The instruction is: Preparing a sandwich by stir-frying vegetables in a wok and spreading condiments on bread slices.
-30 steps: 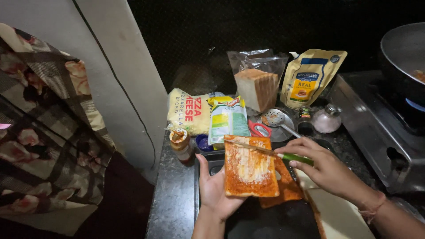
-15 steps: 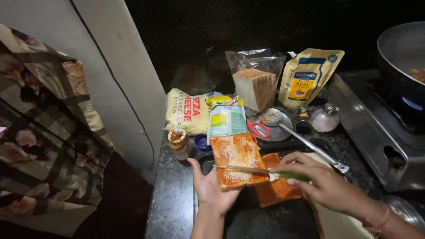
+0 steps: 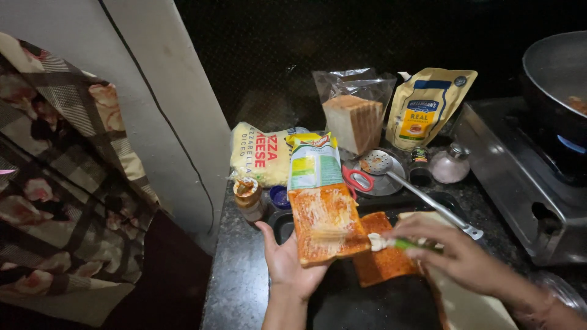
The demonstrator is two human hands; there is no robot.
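The left hand point(image 3: 292, 266) lies palm up under a slice of bread point(image 3: 327, 223) coated in orange-red sauce, the fingers spread flat beneath it and the thumb up along its left edge, so the slice rests on the open palm rather than being pinched. The right hand point(image 3: 461, 256) is closed around the green handle of a knife point(image 3: 367, 239), whose blade lies across the lower part of the slice with a lump of white spread at the heel of the blade. Pale smears already cross the sauce. A second sauced slice point(image 3: 384, 263) lies just below and to the right, on a dark tray point(image 3: 367, 302) on the black speckled counter point(image 3: 235, 287).

Behind the hands stand a small sauce bottle point(image 3: 247, 198), a bag of diced cheese point(image 3: 260, 153), a green and white pouch point(image 3: 313, 162), a clear bag holding a sliced loaf point(image 3: 353, 119), and a yellow mayonnaise pouch point(image 3: 428, 110). A slotted metal spoon point(image 3: 416, 192) rests on a small steel plate, with a glass shaker point(image 3: 449, 165) beside it. To the right sits a steel gas stove point(image 3: 520, 177) carrying a pan point(image 3: 556, 73). A floral checked cloth point(image 3: 61, 183) hangs on the left.
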